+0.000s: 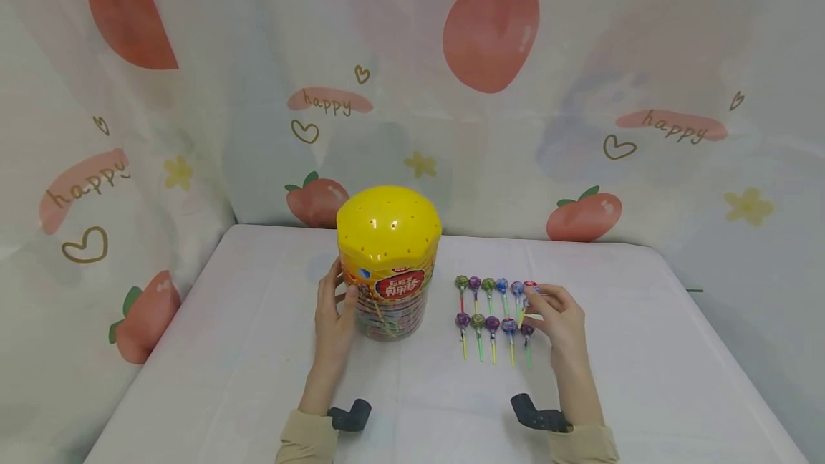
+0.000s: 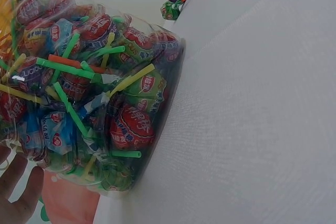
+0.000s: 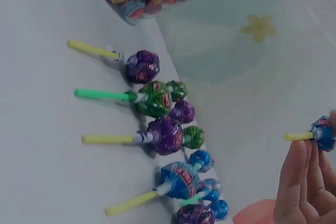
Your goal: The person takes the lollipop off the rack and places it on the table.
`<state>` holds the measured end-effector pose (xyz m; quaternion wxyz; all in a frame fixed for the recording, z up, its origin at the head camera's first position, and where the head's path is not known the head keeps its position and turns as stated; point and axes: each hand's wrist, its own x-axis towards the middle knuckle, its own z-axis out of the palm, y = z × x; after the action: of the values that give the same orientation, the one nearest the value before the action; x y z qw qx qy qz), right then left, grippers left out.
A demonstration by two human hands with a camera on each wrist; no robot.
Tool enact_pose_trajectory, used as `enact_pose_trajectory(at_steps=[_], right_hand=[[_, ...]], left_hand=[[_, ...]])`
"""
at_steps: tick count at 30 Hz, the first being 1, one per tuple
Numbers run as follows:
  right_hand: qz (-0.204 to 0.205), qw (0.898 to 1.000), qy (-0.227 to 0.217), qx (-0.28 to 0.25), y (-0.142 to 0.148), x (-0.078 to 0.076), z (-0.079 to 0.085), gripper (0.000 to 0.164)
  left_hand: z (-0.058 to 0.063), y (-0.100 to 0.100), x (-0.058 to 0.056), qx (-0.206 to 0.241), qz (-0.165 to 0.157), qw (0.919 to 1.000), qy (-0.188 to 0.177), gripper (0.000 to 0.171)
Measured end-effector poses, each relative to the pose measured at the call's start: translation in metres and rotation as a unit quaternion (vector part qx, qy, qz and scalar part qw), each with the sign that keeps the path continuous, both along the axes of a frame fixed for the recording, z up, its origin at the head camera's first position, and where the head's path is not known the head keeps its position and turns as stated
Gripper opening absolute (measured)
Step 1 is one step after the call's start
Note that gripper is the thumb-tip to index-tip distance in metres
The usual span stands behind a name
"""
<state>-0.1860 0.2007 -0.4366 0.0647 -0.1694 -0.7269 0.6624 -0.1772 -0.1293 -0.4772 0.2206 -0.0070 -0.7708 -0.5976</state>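
A large clear jar (image 1: 389, 313) with a yellow domed lid (image 1: 389, 224) stands upright, holding many wrapped lollipops. My left hand (image 1: 334, 321) holds its left side, thumb toward the front and fingers around the edge. My right hand (image 1: 563, 321) pinches a blue-wrapped lollipop (image 3: 321, 135) with a yellow stick. It is above the right end of two rows of lollipops. In the front row lie purple, green and blue ones, such as a green lollipop (image 3: 155, 99). The back row is partly hidden by my right fingers in the head view.
A white cloth covers the table (image 1: 412, 414). Behind and to the sides hangs a curtain (image 1: 412, 34) printed with fruit, hearts and "happy". The jar stands left of the lollipop rows. Black wrist mounts (image 1: 351, 415) stick out from both sleeves.
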Motion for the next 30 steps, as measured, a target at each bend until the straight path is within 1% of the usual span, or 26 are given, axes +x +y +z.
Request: enact_pose_trajectory(at_steps=[8,11,15,16,21,22,23,30], right_hand=[[-0.015,1.0,-0.021,0.011,0.024,0.006,-0.016,0.028],[-0.023,0.999,-0.031,0.027,0.03,0.006,-0.021,0.036],[-0.021,0.996,-0.058,0.069,0.039,0.007,-0.029,0.049],[-0.019,0.995,-0.065,0.077,0.043,0.005,-0.034,0.051],[-0.021,0.989,-0.096,0.113,0.05,0.005,-0.044,0.047],[-0.021,0.988,-0.101,0.115,0.051,0.004,-0.045,0.047],[-0.021,0.987,-0.107,0.12,0.05,0.005,-0.043,0.046],[0.004,0.982,-0.121,0.145,0.054,0.005,-0.048,0.045]], left_hand=[[0.0,0.002,0.0,-0.013,0.009,0.9999,0.005,0.055],[0.0,0.002,0.001,-0.013,0.008,0.9999,0.006,0.055],[0.001,0.001,0.001,-0.014,0.008,0.9998,0.006,0.055],[0.002,0.001,0.002,-0.015,0.009,0.9998,0.006,0.055],[0.002,0.001,0.002,-0.015,0.011,0.9998,0.009,0.055],[0.002,0.001,0.002,-0.015,0.011,0.9998,0.009,0.055],[0.002,0.001,0.002,-0.014,0.01,0.9998,0.01,0.055],[0.0,0.002,0.001,-0.016,0.009,0.9997,0.015,0.055]])
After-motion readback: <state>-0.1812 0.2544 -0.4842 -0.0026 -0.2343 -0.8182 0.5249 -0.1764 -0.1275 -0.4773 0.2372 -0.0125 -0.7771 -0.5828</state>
